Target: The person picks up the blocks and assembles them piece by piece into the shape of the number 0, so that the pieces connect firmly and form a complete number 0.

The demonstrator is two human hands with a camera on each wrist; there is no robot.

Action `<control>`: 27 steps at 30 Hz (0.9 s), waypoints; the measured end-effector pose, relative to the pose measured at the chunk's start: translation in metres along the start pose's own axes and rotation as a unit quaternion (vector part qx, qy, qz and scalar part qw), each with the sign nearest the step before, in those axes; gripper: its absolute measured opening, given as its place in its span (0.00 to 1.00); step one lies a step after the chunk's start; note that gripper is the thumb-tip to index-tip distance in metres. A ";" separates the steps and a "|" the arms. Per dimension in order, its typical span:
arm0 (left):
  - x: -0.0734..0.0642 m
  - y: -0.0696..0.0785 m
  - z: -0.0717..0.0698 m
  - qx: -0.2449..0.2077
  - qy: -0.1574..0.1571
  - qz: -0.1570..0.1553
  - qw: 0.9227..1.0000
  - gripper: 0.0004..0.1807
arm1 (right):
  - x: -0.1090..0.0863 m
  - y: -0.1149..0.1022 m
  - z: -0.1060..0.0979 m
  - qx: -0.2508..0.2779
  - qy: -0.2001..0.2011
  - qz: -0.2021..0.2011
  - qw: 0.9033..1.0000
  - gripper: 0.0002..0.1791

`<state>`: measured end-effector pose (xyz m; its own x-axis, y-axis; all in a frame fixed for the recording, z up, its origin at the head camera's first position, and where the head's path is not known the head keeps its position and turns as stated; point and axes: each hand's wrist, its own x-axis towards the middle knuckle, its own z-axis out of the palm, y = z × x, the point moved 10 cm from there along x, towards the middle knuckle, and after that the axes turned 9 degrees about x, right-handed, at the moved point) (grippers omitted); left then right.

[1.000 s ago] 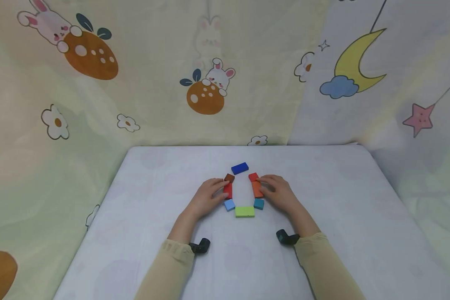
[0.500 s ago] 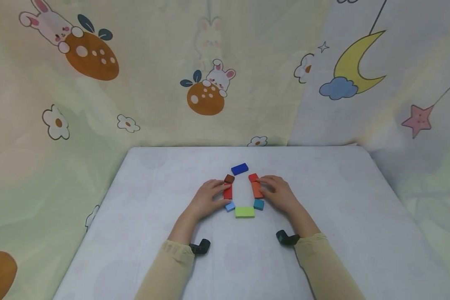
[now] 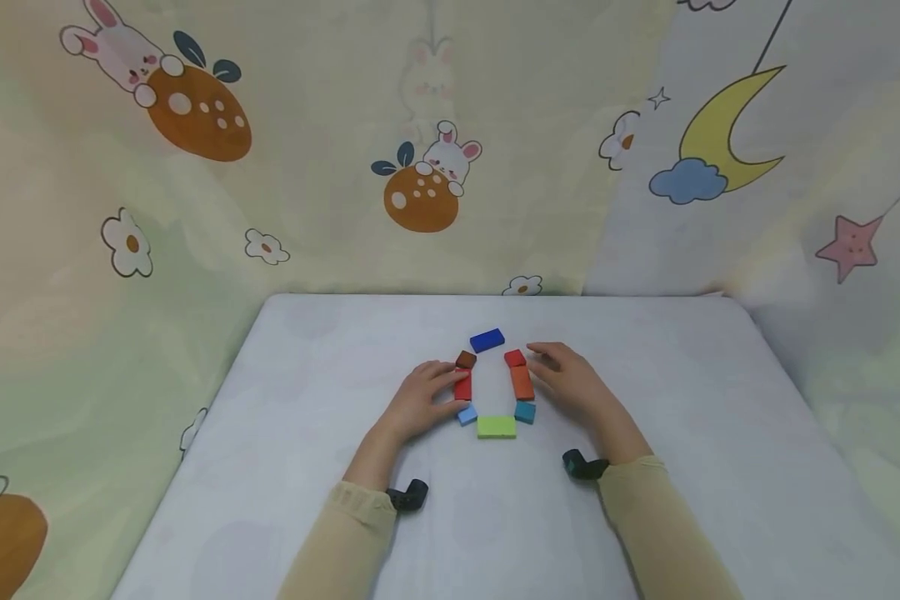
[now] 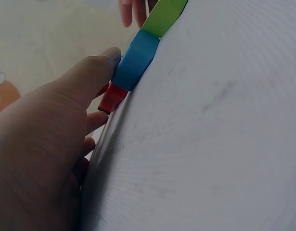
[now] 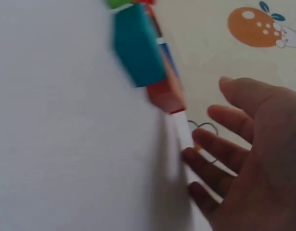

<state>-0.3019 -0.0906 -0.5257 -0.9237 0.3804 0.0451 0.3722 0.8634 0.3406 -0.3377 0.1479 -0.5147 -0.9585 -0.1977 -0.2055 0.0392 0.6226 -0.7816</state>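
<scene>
Wooden blocks lie in a ring on the table. On its left side are a brown block (image 3: 466, 359), a red block (image 3: 462, 388) and a light blue block (image 3: 467, 415). My left hand (image 3: 420, 400) lies beside them, thumb at the light blue block and a fingertip over the red one. In the left wrist view the thumb (image 4: 97, 72) meets the blue block's side. On the right side are a small red block (image 3: 515, 357), an orange block (image 3: 522, 383) and a teal block (image 3: 525, 412). My right hand (image 3: 577, 383) hovers just beyond them, fingers spread, holding nothing.
A dark blue block (image 3: 487, 340) lies slanted at the ring's far end, with gaps on both sides. A lime green block (image 3: 497, 427) closes the near end. The white table (image 3: 330, 333) ends at a printed cloth backdrop (image 3: 307, 167).
My left thumb has come forward onto the light blue block, which has turned slightly. My right hand has drawn away to the right from the red and orange blocks. The head view has shifted slightly.
</scene>
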 end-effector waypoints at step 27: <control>0.002 -0.005 0.006 0.019 -0.003 0.005 1.000 0.33 | 0.097 -0.057 0.038 -0.165 -0.111 -0.037 0.979 0.21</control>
<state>-0.3050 -0.0918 -0.5326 -0.9191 0.3918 0.0426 0.3855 0.8713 0.3038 -0.4223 0.0644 -0.5125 -0.8689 -0.3887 -0.3065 -0.1569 0.8035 -0.5743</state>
